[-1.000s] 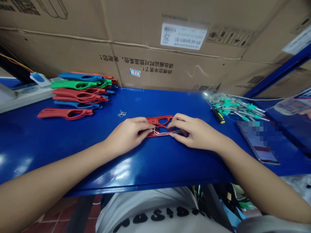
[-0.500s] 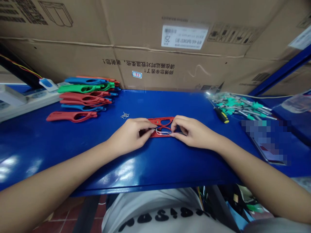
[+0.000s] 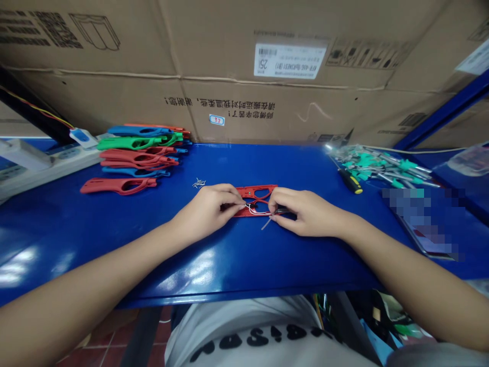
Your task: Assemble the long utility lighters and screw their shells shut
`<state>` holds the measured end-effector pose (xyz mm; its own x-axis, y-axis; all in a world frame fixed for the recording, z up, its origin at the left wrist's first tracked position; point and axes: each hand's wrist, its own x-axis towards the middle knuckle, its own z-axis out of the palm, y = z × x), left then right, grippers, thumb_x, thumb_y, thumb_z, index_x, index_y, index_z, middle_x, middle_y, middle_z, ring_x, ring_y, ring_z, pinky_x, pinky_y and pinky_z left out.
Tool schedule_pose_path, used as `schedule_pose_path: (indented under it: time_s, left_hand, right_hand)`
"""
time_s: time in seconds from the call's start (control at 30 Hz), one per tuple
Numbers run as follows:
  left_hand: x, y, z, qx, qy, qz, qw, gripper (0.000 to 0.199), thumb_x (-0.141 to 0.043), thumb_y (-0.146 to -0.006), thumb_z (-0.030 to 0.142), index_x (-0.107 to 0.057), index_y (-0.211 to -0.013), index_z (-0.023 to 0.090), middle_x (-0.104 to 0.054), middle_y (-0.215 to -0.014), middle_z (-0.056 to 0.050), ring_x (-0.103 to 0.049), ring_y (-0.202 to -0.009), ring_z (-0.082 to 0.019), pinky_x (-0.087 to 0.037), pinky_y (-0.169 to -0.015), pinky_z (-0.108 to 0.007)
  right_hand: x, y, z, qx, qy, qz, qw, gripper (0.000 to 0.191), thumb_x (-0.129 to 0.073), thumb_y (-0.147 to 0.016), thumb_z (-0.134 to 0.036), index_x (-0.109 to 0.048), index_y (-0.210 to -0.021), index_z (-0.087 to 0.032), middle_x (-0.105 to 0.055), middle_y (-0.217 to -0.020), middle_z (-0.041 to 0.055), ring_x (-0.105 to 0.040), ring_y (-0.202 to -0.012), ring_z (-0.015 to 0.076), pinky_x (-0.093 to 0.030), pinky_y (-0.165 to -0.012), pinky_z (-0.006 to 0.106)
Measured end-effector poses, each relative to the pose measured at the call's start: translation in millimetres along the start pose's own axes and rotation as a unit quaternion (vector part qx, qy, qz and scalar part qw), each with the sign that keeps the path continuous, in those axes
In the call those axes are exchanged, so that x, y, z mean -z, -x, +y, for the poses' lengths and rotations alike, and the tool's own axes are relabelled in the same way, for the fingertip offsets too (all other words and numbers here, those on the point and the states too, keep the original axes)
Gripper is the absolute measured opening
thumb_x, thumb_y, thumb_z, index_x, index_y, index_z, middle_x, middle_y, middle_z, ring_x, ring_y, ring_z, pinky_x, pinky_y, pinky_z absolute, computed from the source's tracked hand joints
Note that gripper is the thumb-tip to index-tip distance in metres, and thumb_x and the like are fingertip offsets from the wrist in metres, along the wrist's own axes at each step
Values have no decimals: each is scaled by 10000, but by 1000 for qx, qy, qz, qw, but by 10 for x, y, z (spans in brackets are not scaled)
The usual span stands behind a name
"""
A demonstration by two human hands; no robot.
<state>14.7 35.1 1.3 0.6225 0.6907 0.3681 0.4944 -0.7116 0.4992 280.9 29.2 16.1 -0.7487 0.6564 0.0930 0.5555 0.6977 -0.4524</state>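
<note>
On the blue surface (image 3: 233,260), stacked coloured handles (image 3: 130,157) lay toward the back left corner, a lone red handle (image 3: 103,186) in front of them, and a small pile of screws (image 3: 199,182) sat just beyond your left hand (image 3: 208,206). That hand was nearly closed, its thumb and forefinger pinching at the left end of the white wires (image 3: 251,210); whether anything else was between the tips was hidden. The red shell halves (image 3: 246,192) lay between your hands, midway between the surface's front and back edges. Your right hand (image 3: 307,211) was half curled, its thumb and forefinger pressed together on the wires, with a thin grey strip (image 3: 265,224) slanting from the tips. Farther right were a screwdriver (image 3: 350,182), green-and-silver parts (image 3: 376,162) near the back edge, and a phone (image 3: 428,234) toward the right edge.
</note>
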Motion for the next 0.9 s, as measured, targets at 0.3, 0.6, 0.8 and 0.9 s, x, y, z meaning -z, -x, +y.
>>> schedule_pose_path:
  time_s: [0.3, 0.6, 0.8, 0.9]
  left_hand:
    - [19, 63, 138, -5, -118, -54, 992, 265, -525, -991, 207, -782, -952, 153, -706, -1050, -105, -700, -879, -205, -581, -815, -351]
    - [46, 90, 276, -29, -231, -88, 969, 300, -465, -1003, 191, -744, -1072, 108, -687, -1059, -144, -674, -938, -259, -578, -865, -419]
    - [48, 93, 280, -27, -216, -92, 972, 307, -457, -1010, 208, -745, -1037, 108, -675, -1009, -148, -644, -936, -265, -561, -841, -424]
    - [58, 98, 275, -23, -217, -96, 971, 279, -493, -995, 215, -732, -1091, 108, -676, -1028, -153, -630, -969, -282, -553, -855, -446]
  right_hand:
    - [-13, 6, 9, 9, 57, -9, 998, 77, -576, -912, -217, -575, -989, -208, -635, -1041, 34, -566, -768, 141, -342, -623, 246]
    - [-15, -14, 22, 17, 60, -8, 998, 81, -571, -918, -222, -578, -996, -202, -642, -1038, 48, -591, -815, 164, -364, -650, 256]
    - [-14, -21, 19, 12, 64, -8, 998, 71, -565, -926, -233, -581, -989, -204, -643, -1035, 40, -581, -785, 150, -359, -636, 253]
    - [6, -14, 2, 17, 63, -10, 998, 137, -598, -929, -326, -600, -993, -204, -645, -1037, 45, -584, -781, 152, -362, -634, 256]
